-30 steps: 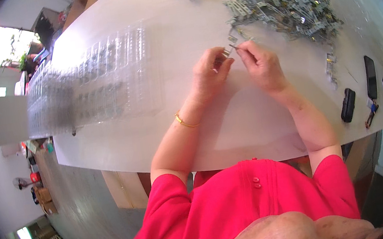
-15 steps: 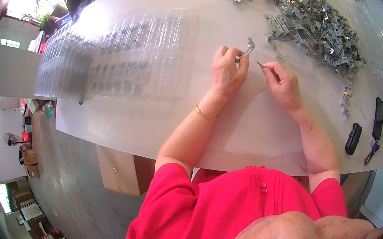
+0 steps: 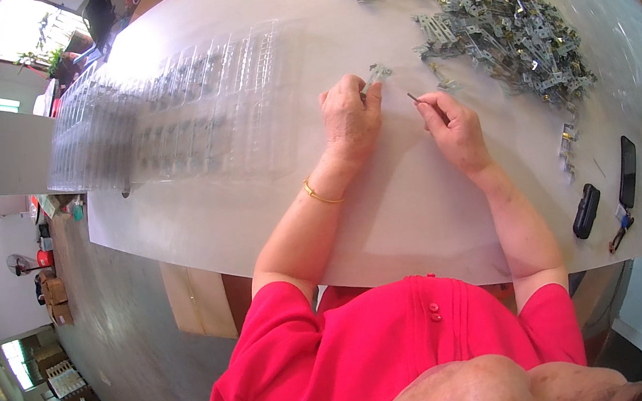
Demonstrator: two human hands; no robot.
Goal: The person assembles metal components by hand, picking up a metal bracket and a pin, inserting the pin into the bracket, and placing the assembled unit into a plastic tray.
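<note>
The white-topped counter (image 3: 292,225) is the largest thing here; take the space between the hands as the clock's centre. At nine to ten o'clock lies a stack of clear moulded plastic trays (image 3: 265,97), with rows of darker shapes showing through. At two o'clock sprawls a tangled heap of small metal brackets (image 3: 515,34), grey with some brassy pieces.

Next in size come the hands: the left hand (image 3: 353,115) pinches between thumb and fingers, and the right hand (image 3: 454,128), a little apart, grips with thumb against curled fingers. At four o'clock, near the counter's edge, lies a black oblong case (image 3: 586,211).

Smaller again, one metal bracket (image 3: 378,74) juts from the left hand toward one o'clock, above the counter. It looks light and stiff, hard to crush, though its thin arms might bend or snag; its flat end seems the best hold, clear of edges that may be sharp.

Smallest, a thin dark rod (image 3: 413,96) points toward ten o'clock from the right hand's fingertips.
</note>
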